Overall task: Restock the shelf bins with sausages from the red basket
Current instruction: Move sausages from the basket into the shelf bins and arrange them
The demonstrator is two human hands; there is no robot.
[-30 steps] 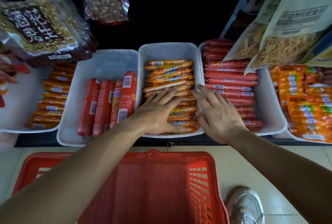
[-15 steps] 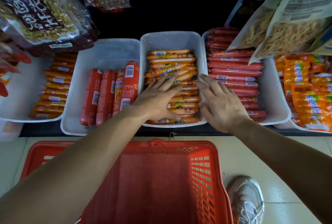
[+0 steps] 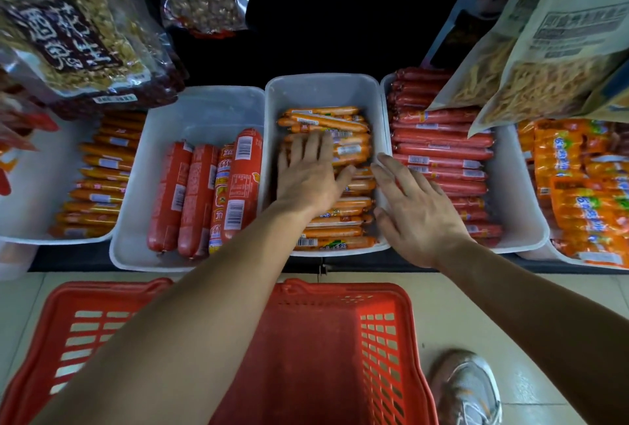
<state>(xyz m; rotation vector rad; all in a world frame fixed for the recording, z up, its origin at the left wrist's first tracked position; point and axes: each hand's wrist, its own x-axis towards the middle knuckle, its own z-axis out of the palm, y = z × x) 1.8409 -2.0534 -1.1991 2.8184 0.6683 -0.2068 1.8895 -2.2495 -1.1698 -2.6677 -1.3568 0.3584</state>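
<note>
A white middle bin [image 3: 323,87] on the shelf holds several thin orange sausages [image 3: 340,232] stacked crosswise. My left hand [image 3: 311,176] lies flat on that pile with straight fingers pointing to the back. My right hand [image 3: 413,211] rests open against the bin's right wall, its fingers spread over the rim. The red basket [image 3: 384,349] stands on the floor below my arms; the part of its inside that shows holds no sausages.
Left of the middle bin, a white bin [image 3: 204,108] holds thick red sausages [image 3: 199,200]. To the right is a bin of long red sausages [image 3: 442,142]. Orange packs [image 3: 585,193] lie far right. Snack bags [image 3: 551,50] hang overhead. A shoe [image 3: 466,387] stands by the basket.
My left hand has slid further back over the orange sausages. My right hand has moved a little to the right onto the bin's wall. The view has tilted slightly.
</note>
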